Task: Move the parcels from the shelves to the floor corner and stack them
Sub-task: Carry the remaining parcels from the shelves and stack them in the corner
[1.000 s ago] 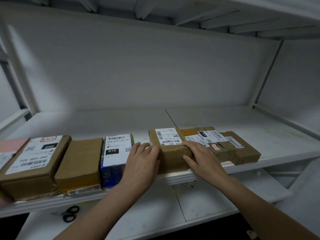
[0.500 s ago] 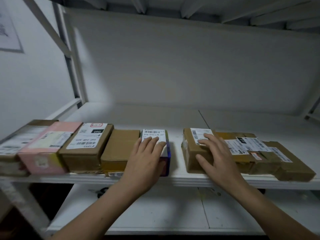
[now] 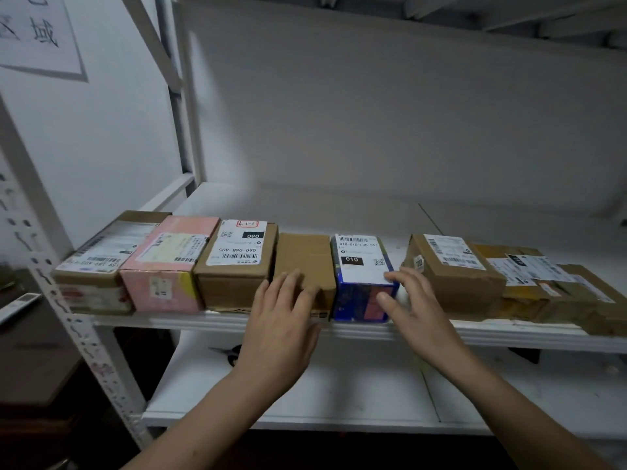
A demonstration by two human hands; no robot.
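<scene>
Several parcels stand in a row along the front of the white shelf (image 3: 390, 329). A plain brown box (image 3: 307, 256) and a blue box (image 3: 361, 262) with a white "010" label sit side by side in the middle. My left hand (image 3: 281, 317) lies flat with straight fingers over the front of the plain brown box. My right hand (image 3: 412, 300) reaches with spread fingers to the blue box's right front corner, fingertips at its label edge. A brown box with a "060" label (image 3: 237, 262), a pink box (image 3: 169, 262) and a taped box (image 3: 101, 262) are further left.
Right of the blue box sit a crumpled brown parcel (image 3: 454, 269) and flat overlapping brown parcels (image 3: 549, 286). Scissors (image 3: 230, 354) lie on the lower shelf. The shelf's white upright post (image 3: 78, 334) stands at left, with a dark cabinet (image 3: 37, 385) beside it.
The view has turned left. My left hand moved from the blue box to the plain brown box. My right hand left the crumpled brown parcel and moved to the blue box's right corner.
</scene>
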